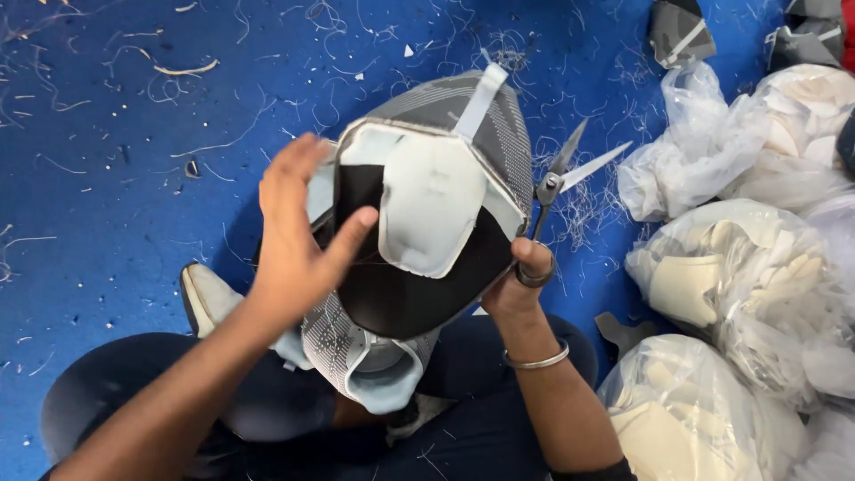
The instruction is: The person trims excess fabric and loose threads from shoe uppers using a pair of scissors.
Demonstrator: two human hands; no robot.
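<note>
Here the blue floor (107,223) fills most of the view, strewn with pale thread clippings (583,209), and clear plastic bags (739,267) stuffed with cream-coloured pieces are heaped along the right side. The person sits on the floor in dark trousers, and a grey shoe upper (419,232) is held up over the lap, turned inside out so that its black lining and pale padded tongue (427,209) face the camera. A pale pull strap (479,100) sticks up from the top edge.

The left hand (298,240) lies spread against the left side of the upper, its thumb pressed across the black lining and its fingers splayed behind. The right hand (521,285) grips the right edge while a finger sits through the ring of small thread snips (561,174), whose blades stand apart and point up and away, just beside the upper.

To trim well here, I judge the left hand should keep the fabric taut and flat, and the blades should close only on loose thread ends near the seam, kept parallel to the surface, so the lining and tongue padding are not nicked.
</note>
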